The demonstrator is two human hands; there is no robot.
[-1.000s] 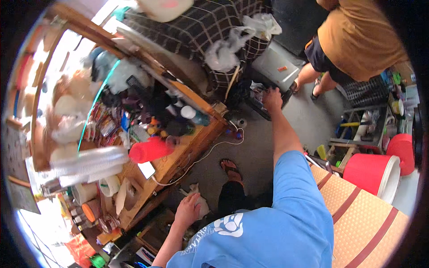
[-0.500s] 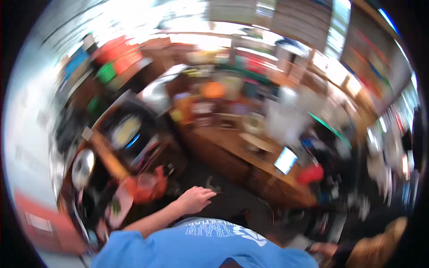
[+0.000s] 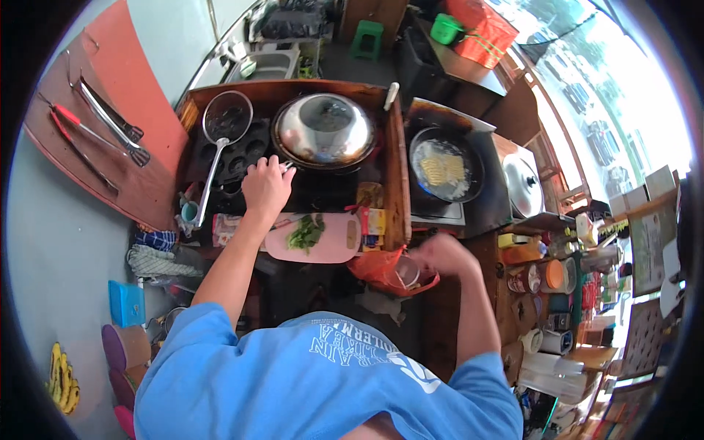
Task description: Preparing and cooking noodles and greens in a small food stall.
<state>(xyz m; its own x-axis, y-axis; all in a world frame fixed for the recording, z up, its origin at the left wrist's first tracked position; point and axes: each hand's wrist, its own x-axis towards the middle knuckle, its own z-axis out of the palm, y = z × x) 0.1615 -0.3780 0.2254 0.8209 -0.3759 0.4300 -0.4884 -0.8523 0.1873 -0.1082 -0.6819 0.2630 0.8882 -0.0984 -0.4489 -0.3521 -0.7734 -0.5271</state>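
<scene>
My left hand (image 3: 266, 189) is closed, its fingers curled over a short metal handle (image 3: 287, 168) at the near left rim of a dark pan (image 3: 363, 160). A domed silver lid (image 3: 323, 130) with a glass centre covers that pan. Motion blurs my right hand (image 3: 444, 257), which hovers above or beside a red plastic bag (image 3: 389, 270); its fingers cannot be made out. A pink cutting board (image 3: 334, 238) carrying green leaves (image 3: 304, 233) lies between my arms. Left of the lidded pan, a long-handled strainer (image 3: 227, 117) rests over a dark moulded pan (image 3: 242, 158).
To the right, a black frying pan (image 3: 469, 158) holds a yellow food slab (image 3: 444, 169) in oil. Beside it lies a silver lid (image 3: 522, 185). Jars (image 3: 554, 275) crowd the right counter. Tongs (image 3: 110, 121) hang on the left wall. A wooden divider (image 3: 397, 183) separates the stoves.
My view has swung left from the cluttered counter to the stove. My left hand has come to the lidded pan's handle. My right arm has entered the picture near the red bag.
</scene>
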